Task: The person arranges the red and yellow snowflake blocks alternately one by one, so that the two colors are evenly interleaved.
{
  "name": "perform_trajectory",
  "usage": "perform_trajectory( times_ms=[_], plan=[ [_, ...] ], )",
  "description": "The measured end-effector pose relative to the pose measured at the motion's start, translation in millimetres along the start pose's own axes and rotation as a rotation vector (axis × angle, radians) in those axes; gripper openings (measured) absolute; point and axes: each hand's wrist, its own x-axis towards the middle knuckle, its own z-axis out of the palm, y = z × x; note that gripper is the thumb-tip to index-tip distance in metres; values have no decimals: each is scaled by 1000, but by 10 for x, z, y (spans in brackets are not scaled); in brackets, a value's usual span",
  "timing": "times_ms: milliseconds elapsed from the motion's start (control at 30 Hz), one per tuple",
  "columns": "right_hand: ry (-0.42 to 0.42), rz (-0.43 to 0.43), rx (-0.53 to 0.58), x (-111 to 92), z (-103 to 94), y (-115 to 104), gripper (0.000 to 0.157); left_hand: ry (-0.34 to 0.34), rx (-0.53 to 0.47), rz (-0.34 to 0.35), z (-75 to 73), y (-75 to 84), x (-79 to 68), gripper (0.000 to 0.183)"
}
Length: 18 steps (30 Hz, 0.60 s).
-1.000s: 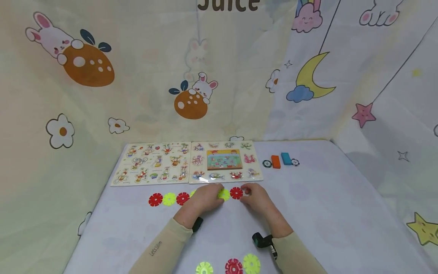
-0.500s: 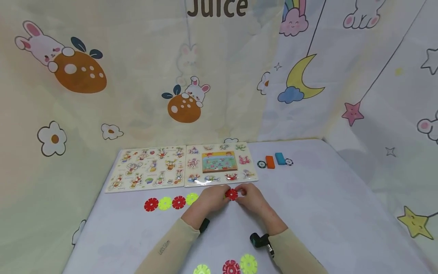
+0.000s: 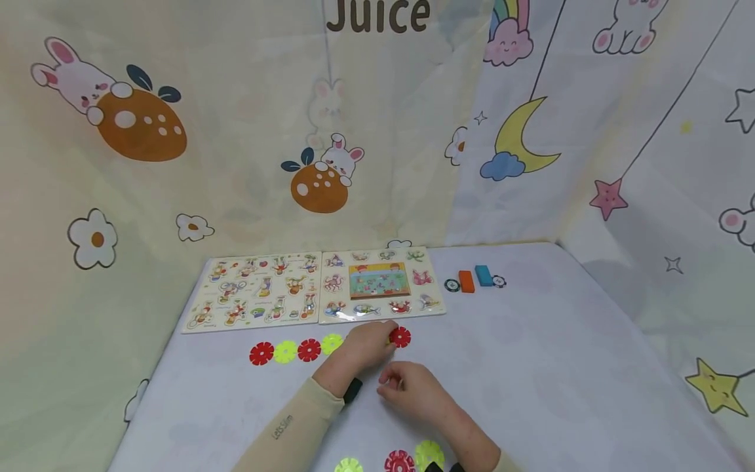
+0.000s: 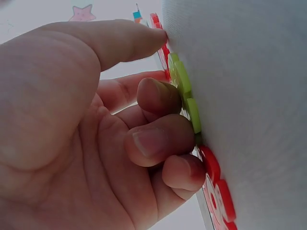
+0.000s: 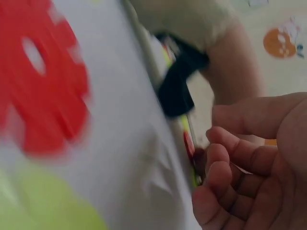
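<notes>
My left hand (image 3: 368, 344) stands over a row of notched plastic snowflake discs. Its thumb and forefinger lie about the left edge of the last red snowflake disc (image 3: 400, 337), and a yellow sliver shows between them. In the left wrist view the other fingers bend against a yellow-green snowflake disc (image 4: 193, 112), with a red one (image 4: 225, 199) behind. Part of the row is hidden under this hand. My right hand (image 3: 415, 393) is off the row, nearer me, fingers loosely curled and holding nothing. In the right wrist view, a blurred red snowflake disc (image 5: 57, 105) shows beside it.
Left along the row lie a red disc (image 3: 261, 353) and a yellow-green one (image 3: 286, 351). Nearest me are three loose discs, including a red one (image 3: 400, 461). Two picture puzzle boards (image 3: 250, 295) lie behind, with an orange block (image 3: 466, 282) and a blue block (image 3: 483, 275) to their right.
The left hand has shifted right along the row to the last red disc. The right hand touched that disc half a second ago, then let go and drew back toward me.
</notes>
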Motion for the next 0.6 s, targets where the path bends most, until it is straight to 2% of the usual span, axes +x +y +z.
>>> perform_trajectory(
  times_ms=[167,267,367,500,600],
  plan=[
    [-168,-101,-25,-199,280,-140,11,4,-17,7,-2,-6,-14,44],
    [-290,-75,-47,-273,436,-236,10,6,-18,8,11,-14,-6,46],
    [-393,-97,-196,-301,580,-321,12,2,-12,6,32,-26,1,49],
    [-404,-249,-435,-291,720,-383,18,-7,9,21,50,-32,8,50],
    [-383,-278,-497,-282,773,-399,19,-5,18,36,50,-31,14,50]
  ],
)
